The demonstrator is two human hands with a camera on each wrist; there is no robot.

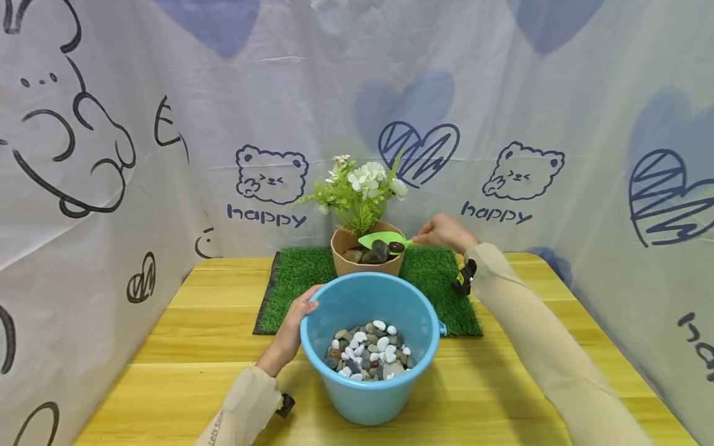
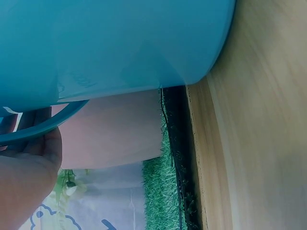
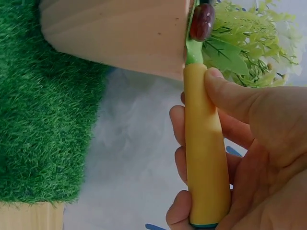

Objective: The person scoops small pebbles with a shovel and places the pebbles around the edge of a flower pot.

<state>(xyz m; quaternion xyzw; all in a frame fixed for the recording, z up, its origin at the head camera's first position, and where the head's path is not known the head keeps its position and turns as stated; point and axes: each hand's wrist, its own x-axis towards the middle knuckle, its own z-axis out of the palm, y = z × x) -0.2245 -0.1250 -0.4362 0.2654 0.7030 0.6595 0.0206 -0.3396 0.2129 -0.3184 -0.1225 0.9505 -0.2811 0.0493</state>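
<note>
My right hand (image 1: 446, 233) grips the yellow handle (image 3: 206, 143) of a small trowel with a green blade (image 1: 385, 239). The blade is over the rim of a tan flowerpot (image 1: 368, 267) and bears a dark red pebble (image 1: 396, 247); a dark grey stone (image 1: 380, 250) lies against it. In the pot stands a plant with white flowers (image 1: 368, 178), with several stones at its base. My left hand (image 1: 292, 325) holds the left rim of a light blue bucket (image 1: 370, 402), thumb on the rim; white, grey and brown pebbles (image 1: 368, 350) cover the bucket's bottom.
The pot stands on a green artificial grass mat (image 1: 304, 279) on a wooden table (image 1: 195, 347). The bucket is in front of the pot, overlapping the mat's near edge in the head view. A printed white cloth (image 1: 312, 93) hangs behind and at both sides.
</note>
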